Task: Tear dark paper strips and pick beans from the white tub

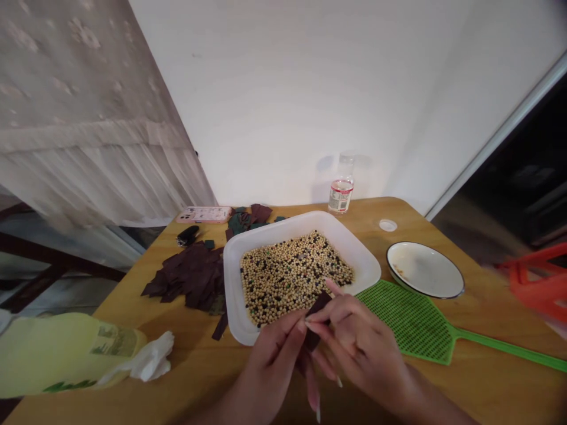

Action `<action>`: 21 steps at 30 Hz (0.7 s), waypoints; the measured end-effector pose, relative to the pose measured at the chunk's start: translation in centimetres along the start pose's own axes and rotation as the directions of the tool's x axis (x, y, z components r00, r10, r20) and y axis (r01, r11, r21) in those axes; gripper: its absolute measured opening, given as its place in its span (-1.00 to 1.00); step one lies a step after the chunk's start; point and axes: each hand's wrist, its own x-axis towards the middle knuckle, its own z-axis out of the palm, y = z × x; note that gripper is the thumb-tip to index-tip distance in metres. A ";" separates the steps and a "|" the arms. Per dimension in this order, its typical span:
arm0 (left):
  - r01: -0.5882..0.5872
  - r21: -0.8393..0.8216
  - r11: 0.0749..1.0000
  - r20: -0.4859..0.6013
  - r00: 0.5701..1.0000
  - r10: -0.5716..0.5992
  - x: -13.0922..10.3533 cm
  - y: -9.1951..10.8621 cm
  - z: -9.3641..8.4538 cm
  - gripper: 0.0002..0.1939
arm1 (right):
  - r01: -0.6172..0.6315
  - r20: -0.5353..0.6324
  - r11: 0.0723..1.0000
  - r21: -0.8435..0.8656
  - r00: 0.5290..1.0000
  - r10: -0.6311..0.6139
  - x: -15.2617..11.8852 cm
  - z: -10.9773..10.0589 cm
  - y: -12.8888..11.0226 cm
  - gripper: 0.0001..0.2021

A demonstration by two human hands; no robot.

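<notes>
In front of me, both hands pinch one dark brown strip of thin material [318, 304], close to the near rim of a white plastic tub [234, 283]. My left hand [275, 363] grips the strip's left side between thumb and finger. From the right, my right hand [363, 342] pinches it with thumb and forefinger, the fingertips of both hands meeting. Small tan and black balls [287, 271], beads or beans, fill the tub's bottom, with a few green ones among them. A pile of similar dark brown strips [190, 274] lies left of the tub.
Behind the tub are dark green pieces [241, 221], a phone [206, 214], a black key fob [188, 235] and a clear bottle [342, 192]. Rightward lie a cap [388, 225], a white dish [427, 268] and a green fly swatter [407, 321]. A yellowish bottle [57, 354] and tissue [153, 357] are left.
</notes>
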 end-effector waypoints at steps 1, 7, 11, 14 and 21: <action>0.009 -0.007 1.000 -0.001 1.000 -0.009 0.0 0.0 0.0 -0.61 | 0.003 0.007 1.000 0.004 1.000 -0.003 -0.1 0.0 0.0 -0.76; 0.052 -0.066 0.996 0.001 0.999 -0.052 0.0 -0.2 0.0 -0.61 | -0.026 -0.045 0.999 0.027 0.999 0.027 -0.1 0.1 0.0 -0.70; 0.026 -0.041 0.999 -0.051 0.998 -0.028 0.2 -0.2 0.0 -0.64 | -0.010 -0.018 1.000 0.015 1.000 0.011 0.1 0.1 -0.1 -0.73; 0.051 -0.045 0.998 -0.065 0.996 -0.054 0.3 -0.2 0.1 -0.62 | -0.037 -0.098 0.999 0.030 0.994 0.040 0.4 0.0 -0.1 -0.66; 0.052 0.076 0.996 -0.080 0.996 -0.046 0.2 0.2 0.1 -0.55 | -0.075 -0.135 0.996 0.038 0.988 0.079 0.8 -0.4 0.1 -0.63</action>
